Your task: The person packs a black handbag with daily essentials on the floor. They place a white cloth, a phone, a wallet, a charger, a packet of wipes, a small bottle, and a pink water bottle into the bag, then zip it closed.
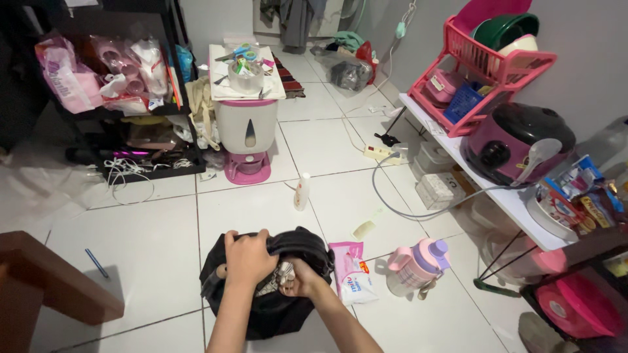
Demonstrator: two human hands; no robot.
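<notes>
White tiled floor (150, 242), cluttered black shelf (114, 114)

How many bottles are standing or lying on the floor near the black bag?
2: a small white bottle standing on the tiles beyond the black bag, and a pink and purple water bottle lying to its right. Others may be hidden.

open tile left of the black bag (268, 307), wipes packet (353, 274) and pink jug (415, 265) crowding its right
</notes>
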